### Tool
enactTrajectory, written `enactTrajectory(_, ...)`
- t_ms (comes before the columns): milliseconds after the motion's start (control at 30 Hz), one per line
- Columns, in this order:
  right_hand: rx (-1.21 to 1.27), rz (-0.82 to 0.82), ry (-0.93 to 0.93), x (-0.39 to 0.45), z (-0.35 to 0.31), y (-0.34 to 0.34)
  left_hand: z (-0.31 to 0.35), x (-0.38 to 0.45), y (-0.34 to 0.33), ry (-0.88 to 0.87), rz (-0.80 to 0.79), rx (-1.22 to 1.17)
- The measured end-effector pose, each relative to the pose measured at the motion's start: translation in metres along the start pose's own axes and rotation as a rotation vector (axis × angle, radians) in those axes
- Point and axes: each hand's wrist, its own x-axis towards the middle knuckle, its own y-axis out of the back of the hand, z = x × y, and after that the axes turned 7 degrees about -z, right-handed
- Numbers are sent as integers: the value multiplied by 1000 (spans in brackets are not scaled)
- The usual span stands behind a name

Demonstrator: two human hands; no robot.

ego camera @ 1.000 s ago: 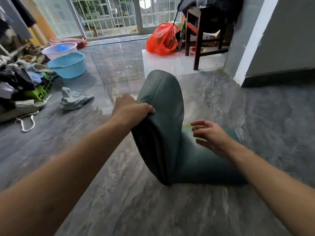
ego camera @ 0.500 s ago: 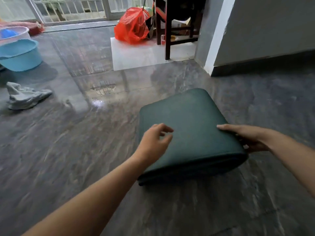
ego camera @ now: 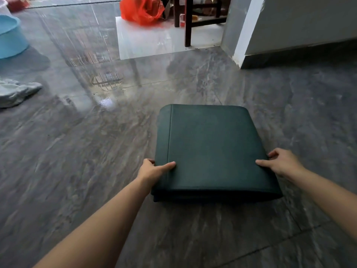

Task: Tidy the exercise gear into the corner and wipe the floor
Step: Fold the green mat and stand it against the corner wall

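Two hands are being closed on one folded green exercise mat (ego camera: 212,149), which is lying flat on the grey marbled floor (ego camera: 96,151). Far out to the left of the grip, a blue basin (ego camera: 9,39) is being cut off by the frame edge, and a crumpled pale cloth (ego camera: 15,91) is lying below it, well apart from the mat and judged to be the likely wiper for later. Closer in, the left hand (ego camera: 152,171) is being clamped on the mat's near left corner, thumb laid on top beside the stitched seam and fingers curled round the edge. Between the two grips the mat's top face is showing as a smooth, faintly textured skin over several stacked layers, so it is being judged as soft, bendable and moderately light, likely to sag or unfold if lifted from one side only. To the right of that span, the right hand (ego camera: 282,163) is being clamped on the near right edge, thumb on top and fingers curled at the side. Holding is being judged safest at both side edges with all layers pinched together, since the glossy floor looks possibly wet and slippery. Well beyond the grip, a red plastic bag (ego camera: 141,10) and dark wooden chair legs (ego camera: 188,22) are standing, with a white-edged wall corner (ego camera: 245,31) beyond and to the right.
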Motion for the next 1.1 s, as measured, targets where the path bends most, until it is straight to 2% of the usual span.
enactTrajectory(100,44,-47,6,-2,6,1,-7,2,-1,38,-24,-46)
enactTrajectory(400,426,-138,-86,-11,10,8,30,-10,14,143,-164,-46)
enactTrajectory(600,581,-171,-118,-45,3,30,77,-52,26,140,-135,-97)
enactTrajectory(700,644,-257,-235,-86,4,60,115,-97,31,141,-133,-47)
enactTrajectory(833,674,-293,-299,-151,-10,116,171,-171,45,143,-153,19)
enactTrajectory(1100,742,-323,-387,-271,-70,290,326,-329,70,187,-171,120)
